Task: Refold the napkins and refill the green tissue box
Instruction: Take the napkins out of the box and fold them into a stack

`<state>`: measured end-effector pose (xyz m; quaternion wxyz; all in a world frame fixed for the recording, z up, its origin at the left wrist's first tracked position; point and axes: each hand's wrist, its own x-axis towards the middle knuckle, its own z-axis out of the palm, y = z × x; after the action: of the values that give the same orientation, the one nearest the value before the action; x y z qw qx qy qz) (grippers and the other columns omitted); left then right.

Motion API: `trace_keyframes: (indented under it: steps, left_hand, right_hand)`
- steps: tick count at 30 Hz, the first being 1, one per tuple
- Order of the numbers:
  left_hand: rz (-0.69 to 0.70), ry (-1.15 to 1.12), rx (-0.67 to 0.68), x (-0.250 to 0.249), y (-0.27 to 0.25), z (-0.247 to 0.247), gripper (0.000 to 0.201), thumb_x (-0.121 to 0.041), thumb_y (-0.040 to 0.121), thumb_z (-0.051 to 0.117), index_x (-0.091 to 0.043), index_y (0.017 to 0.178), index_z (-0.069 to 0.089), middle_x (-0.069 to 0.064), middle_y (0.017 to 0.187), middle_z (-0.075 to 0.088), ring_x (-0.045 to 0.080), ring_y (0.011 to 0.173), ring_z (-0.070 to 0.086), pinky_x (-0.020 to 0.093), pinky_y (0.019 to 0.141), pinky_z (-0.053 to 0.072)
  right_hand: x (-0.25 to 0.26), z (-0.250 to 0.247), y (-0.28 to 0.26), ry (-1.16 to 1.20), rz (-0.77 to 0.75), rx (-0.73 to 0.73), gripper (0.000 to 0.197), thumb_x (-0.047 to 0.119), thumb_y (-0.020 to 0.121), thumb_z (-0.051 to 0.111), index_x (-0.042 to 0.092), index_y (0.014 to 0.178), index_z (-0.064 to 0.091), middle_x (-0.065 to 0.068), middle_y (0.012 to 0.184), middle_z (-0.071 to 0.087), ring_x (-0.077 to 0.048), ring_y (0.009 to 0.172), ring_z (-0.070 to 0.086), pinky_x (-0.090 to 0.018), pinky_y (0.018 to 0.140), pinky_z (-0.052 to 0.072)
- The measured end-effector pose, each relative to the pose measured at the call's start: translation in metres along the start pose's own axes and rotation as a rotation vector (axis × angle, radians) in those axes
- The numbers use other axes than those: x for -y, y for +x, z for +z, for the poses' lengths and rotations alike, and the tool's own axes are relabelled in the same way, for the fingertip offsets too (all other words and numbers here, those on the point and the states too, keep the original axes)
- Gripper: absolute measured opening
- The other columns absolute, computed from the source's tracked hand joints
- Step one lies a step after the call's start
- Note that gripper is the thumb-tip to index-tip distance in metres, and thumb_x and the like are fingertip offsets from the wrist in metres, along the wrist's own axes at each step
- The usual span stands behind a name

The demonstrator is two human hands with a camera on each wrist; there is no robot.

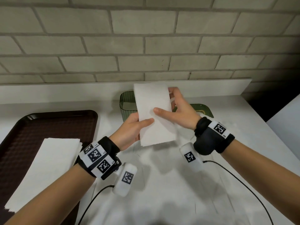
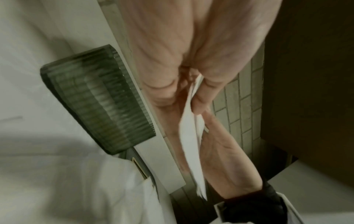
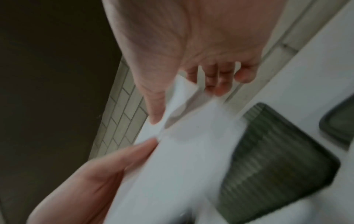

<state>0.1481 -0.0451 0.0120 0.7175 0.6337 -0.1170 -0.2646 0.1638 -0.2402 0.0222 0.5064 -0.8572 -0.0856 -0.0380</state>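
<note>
Now – both hands, left hand (image 1: pixel 129 127) and right hand (image 1: pixel 178 111), pinch napkin (image 1: pixel 154 114) edges | above open green tissue box (image 1: pixel 126 106)

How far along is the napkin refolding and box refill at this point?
Done: a stack of napkins lies on the brown tray; whether these are refolded is unclear. In hand: the left hand and right hand hold one folded napkin above the counter. Left: the green tissue box stands open and looks empty, its lid lies beside it, so refilling has not started.
</note>
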Motion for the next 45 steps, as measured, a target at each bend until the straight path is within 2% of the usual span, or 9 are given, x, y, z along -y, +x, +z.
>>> trace_keyframes:
  steps: [5, 9, 16, 19, 24, 27, 34, 41, 45]
  left_hand:
    - [-0.145, 0.308, 0.246, 0.012, 0.004, -0.026, 0.023, -0.001, 0.096, 0.051, -0.004, 0.112, 0.067, 0.008, 0.110, 0.073, 0.020, 0.096, 0.070, 0.026, 0.081, 0.054]
    - [-0.152, 0.471, 0.268, 0.011, 0.009, -0.046, 0.026, -0.013, 0.088, 0.064, -0.006, 0.112, 0.068, 0.005, 0.111, 0.073, 0.019, 0.100, 0.070, 0.029, 0.090, 0.052]
    - [0.280, 0.506, -0.579, -0.038, 0.058, -0.092, 0.052, -0.007, 0.075, 0.080, -0.015, 0.112, 0.044, 0.002, 0.093, 0.066, 0.017, 0.079, 0.066, 0.018, 0.059, 0.054]
    - [0.352, 0.717, -0.659, -0.047, 0.081, -0.091, 0.050, -0.005, 0.080, 0.072, -0.016, 0.114, 0.037, -0.002, 0.075, 0.055, 0.011, 0.060, 0.055, 0.018, 0.048, 0.046]
    - [0.088, 1.477, -0.413, -0.023, 0.102, -0.092, 0.006, -0.022, 0.089, 0.062, -0.018, 0.089, 0.058, 0.004, 0.089, 0.063, 0.031, 0.088, 0.059, 0.039, 0.087, 0.040]
    - [0.029, 1.664, -0.320, -0.014, 0.110, -0.092, 0.014, -0.026, 0.091, 0.058, -0.020, 0.084, 0.068, -0.001, 0.086, 0.067, 0.028, 0.090, 0.059, 0.039, 0.093, 0.030]
    - [-0.062, 1.915, -0.222, -0.017, 0.112, -0.083, 0.051, -0.055, 0.096, 0.037, -0.021, 0.078, 0.072, 0.005, 0.088, 0.058, 0.027, 0.099, 0.047, 0.043, 0.095, 0.026]
    - [0.503, 1.542, -0.391, -0.016, 0.057, -0.082, 0.021, -0.026, 0.089, 0.062, -0.011, 0.075, 0.066, 0.008, 0.085, 0.054, 0.028, 0.083, 0.053, 0.032, 0.064, 0.035]
    - [0.098, 1.547, 0.002, 0.008, 0.031, -0.085, 0.007, -0.026, 0.081, 0.071, -0.021, 0.082, 0.067, -0.011, 0.068, 0.053, 0.010, 0.064, 0.053, 0.028, 0.058, 0.041]
  right_hand:
    - [0.004, -0.024, 0.007, 0.158, 0.054, 0.294, 0.087, 0.009, 0.083, 0.074, 0.033, 0.146, 0.019, -0.021, 0.112, 0.065, -0.029, 0.095, 0.068, -0.031, 0.080, 0.057]
    - [-0.009, -0.021, 0.011, 0.211, 0.055, 0.416, 0.070, -0.009, 0.084, 0.066, 0.028, 0.133, 0.034, -0.034, 0.092, 0.068, -0.036, 0.078, 0.067, -0.043, 0.075, 0.054]
    - [-0.021, -0.008, 0.065, 0.015, 0.008, -0.165, 0.030, 0.011, 0.076, 0.078, 0.018, 0.089, 0.051, 0.006, 0.051, 0.048, -0.010, 0.047, 0.042, -0.020, 0.053, 0.039]
    - [-0.024, 0.000, 0.088, -0.084, -0.007, -0.221, 0.014, 0.014, 0.077, 0.077, 0.020, 0.082, 0.065, 0.008, 0.058, 0.059, -0.006, 0.054, 0.053, -0.017, 0.060, 0.042]
    - [-0.040, 0.012, 0.102, -0.741, 0.069, -0.046, 0.012, 0.034, 0.084, 0.061, 0.030, 0.086, 0.072, 0.010, 0.087, 0.066, -0.017, 0.094, 0.055, -0.037, 0.088, 0.027]
    - [-0.047, 0.015, 0.101, -0.967, 0.071, 0.107, 0.023, 0.039, 0.091, 0.052, 0.030, 0.092, 0.073, 0.004, 0.094, 0.065, -0.022, 0.105, 0.048, -0.042, 0.092, 0.023]
    - [-0.037, 0.018, 0.098, -1.188, 0.104, 0.282, 0.075, 0.069, 0.093, 0.019, 0.018, 0.070, 0.068, 0.000, 0.075, 0.053, -0.027, 0.119, 0.040, -0.053, 0.109, 0.010]
    - [-0.007, 0.007, 0.054, -1.107, -0.182, 0.034, 0.023, 0.034, 0.089, 0.051, 0.023, 0.088, 0.071, 0.001, 0.087, 0.059, -0.026, 0.097, 0.048, -0.042, 0.092, 0.025]
    - [0.001, 0.012, 0.011, -1.072, -0.100, 0.299, 0.011, 0.036, 0.083, 0.064, 0.026, 0.078, 0.065, 0.010, 0.074, 0.059, -0.015, 0.079, 0.050, -0.037, 0.091, 0.029]
